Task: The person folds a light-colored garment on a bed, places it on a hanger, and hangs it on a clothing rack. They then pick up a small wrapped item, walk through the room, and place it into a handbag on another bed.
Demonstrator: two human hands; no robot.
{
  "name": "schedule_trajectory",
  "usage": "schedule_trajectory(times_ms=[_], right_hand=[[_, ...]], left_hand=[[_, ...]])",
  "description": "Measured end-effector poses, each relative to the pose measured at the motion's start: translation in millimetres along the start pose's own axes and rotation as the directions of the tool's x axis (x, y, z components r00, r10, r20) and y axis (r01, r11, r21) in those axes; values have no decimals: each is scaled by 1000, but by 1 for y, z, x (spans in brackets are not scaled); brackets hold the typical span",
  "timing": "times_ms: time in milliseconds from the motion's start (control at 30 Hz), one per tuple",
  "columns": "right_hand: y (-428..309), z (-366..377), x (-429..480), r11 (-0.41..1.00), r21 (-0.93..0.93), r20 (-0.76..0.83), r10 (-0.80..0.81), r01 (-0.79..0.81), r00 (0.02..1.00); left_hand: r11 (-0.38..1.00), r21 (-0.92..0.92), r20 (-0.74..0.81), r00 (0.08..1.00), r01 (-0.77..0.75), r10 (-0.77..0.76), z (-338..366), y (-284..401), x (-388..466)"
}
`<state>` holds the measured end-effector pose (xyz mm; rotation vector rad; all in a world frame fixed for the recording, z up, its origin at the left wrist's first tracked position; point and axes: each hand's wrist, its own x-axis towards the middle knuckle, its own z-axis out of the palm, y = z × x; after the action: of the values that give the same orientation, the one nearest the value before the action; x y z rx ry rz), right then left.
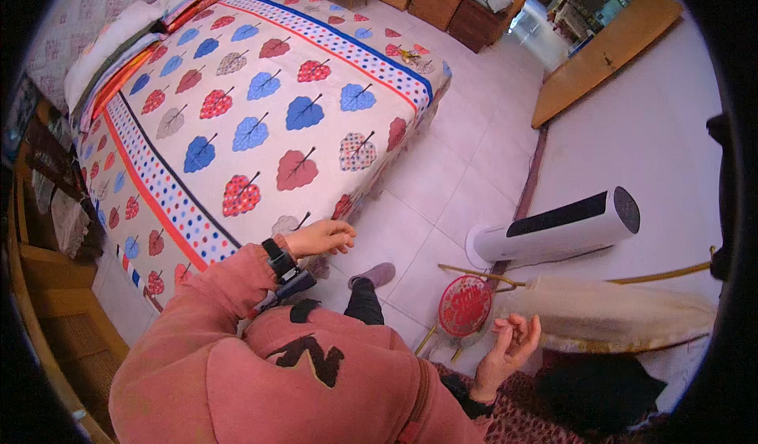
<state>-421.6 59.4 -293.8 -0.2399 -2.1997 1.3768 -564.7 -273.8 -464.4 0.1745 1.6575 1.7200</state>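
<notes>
My left hand [323, 238] hangs in the air over the near corner of a bed. Its fingers are loosely bent, with nothing seen in them, and a dark strap with a device [287, 269] sits on the wrist. Beneath it spreads a white bedspread [254, 166] with red and blue leaf prints and dotted bands. On the other side of my body, my right hand [512, 349] is raised palm up, fingers apart and holding nothing. Close to it are a round red-patterned stool seat [466, 305] and a beige cloth [604, 314] draped on a rack.
A white tower appliance [556, 228] stands by the right wall. Folded bedding [124, 65] lies at the bed's head. Tiled floor [450, 154] runs between bed and wall to a wooden door [610, 53], which stands ajar. Wooden furniture [65, 325] borders the left side.
</notes>
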Motion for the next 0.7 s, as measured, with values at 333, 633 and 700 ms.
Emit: schedule_trajectory(times_ms=[333,633,700], right_hand=[[91,-34,203,995,26,-127,98,-96,987],[151,-4,319,991,-1,2,134,-134,991],[161,5,349,989,-11,-4,147,-147,989]], left_hand=[[999,-41,-137,990,-36,30,20,108,197],[993,-105,-356,934,-61,20,-28,127,330],[993,-103,-445,895,-50,-1,-55,129,367]])
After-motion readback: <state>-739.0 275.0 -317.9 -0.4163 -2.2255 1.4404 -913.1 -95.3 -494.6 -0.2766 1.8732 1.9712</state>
